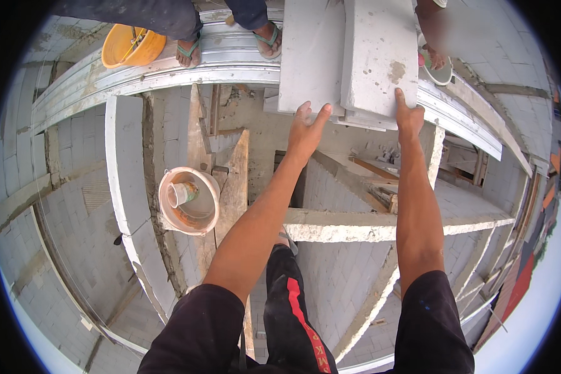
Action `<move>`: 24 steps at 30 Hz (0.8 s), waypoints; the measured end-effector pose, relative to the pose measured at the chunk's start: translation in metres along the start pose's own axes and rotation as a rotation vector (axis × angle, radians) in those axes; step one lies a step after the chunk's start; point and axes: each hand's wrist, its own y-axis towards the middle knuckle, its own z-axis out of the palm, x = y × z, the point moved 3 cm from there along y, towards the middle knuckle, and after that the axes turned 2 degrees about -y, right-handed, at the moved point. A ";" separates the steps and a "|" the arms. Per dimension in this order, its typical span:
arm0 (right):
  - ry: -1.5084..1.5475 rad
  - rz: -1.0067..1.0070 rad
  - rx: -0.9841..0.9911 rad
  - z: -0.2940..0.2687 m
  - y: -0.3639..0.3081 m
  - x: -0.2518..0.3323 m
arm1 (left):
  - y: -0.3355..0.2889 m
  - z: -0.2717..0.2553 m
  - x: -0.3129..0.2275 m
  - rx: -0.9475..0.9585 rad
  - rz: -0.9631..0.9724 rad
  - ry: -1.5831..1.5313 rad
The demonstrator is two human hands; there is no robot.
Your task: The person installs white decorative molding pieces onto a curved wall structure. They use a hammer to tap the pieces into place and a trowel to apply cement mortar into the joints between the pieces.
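We find left block [311, 56] and right block [380, 50] jutting past the near edge of the walkway [230, 68], probably for reach. Right hand [409, 117] pinches right block's near corner, likely steadying; left hand [307, 134]: grip unclear.

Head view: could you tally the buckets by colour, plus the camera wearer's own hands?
Yellow bucket: 1
Pale pink bucket: 1
White bucket, partly hidden: 1
Wearer's left hand and right hand: 2
Total: 5

Free room between hands [306, 136], blocks [380, 53] ahead
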 end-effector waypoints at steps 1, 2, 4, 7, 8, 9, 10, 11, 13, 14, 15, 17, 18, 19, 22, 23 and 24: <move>0.044 -0.008 0.036 0.004 -0.007 0.014 | 0.047 0.003 -0.024 0.028 -0.061 -0.095; 0.076 -0.009 0.065 0.002 -0.012 0.019 | 0.075 0.018 -0.044 0.032 -0.063 0.006; 0.128 0.002 0.094 -0.005 -0.015 0.022 | 0.095 0.059 -0.056 0.061 -0.018 0.204; 0.155 0.043 0.097 -0.015 -0.023 0.024 | 0.097 0.084 -0.051 0.088 0.052 0.376; 0.126 0.056 0.083 -0.015 -0.024 0.023 | 0.094 0.085 -0.048 0.084 0.028 0.336; 0.100 0.066 0.072 -0.016 -0.029 0.023 | 0.089 0.083 -0.045 0.076 0.005 0.296; 0.146 0.073 0.129 -0.023 -0.031 -0.015 | 0.069 0.085 -0.040 0.118 -0.019 0.310; 0.166 0.122 0.242 -0.031 -0.053 -0.028 | 0.047 0.073 -0.027 0.133 -0.052 0.332; 0.146 0.120 0.234 -0.053 -0.105 -0.074 | -0.016 0.049 -0.015 0.225 -0.151 0.194; 0.108 0.101 0.312 -0.065 -0.148 -0.061 | -0.044 0.023 0.003 0.148 -0.191 0.205; 0.060 0.087 0.376 -0.089 -0.192 -0.046 | -0.071 0.002 0.020 0.144 -0.212 0.159; -0.086 0.175 0.669 -0.127 -0.230 -0.057 | -0.135 -0.032 0.018 0.183 -0.251 0.167; 0.156 0.245 0.703 -0.139 -0.238 -0.056 | -0.164 -0.045 0.002 0.213 -0.259 0.221; 0.393 0.312 0.745 -0.146 -0.245 -0.055 | -0.185 -0.054 0.004 0.198 -0.245 0.252; 0.852 0.484 0.904 -0.143 -0.222 -0.054 | -0.251 -0.062 0.013 0.223 -0.252 0.179; 0.662 0.569 0.794 -0.137 -0.212 -0.052 | -0.270 -0.061 0.005 0.249 -0.259 0.058; 0.656 0.429 0.877 -0.135 -0.208 -0.055 | -0.291 -0.063 -0.028 0.210 -0.318 0.122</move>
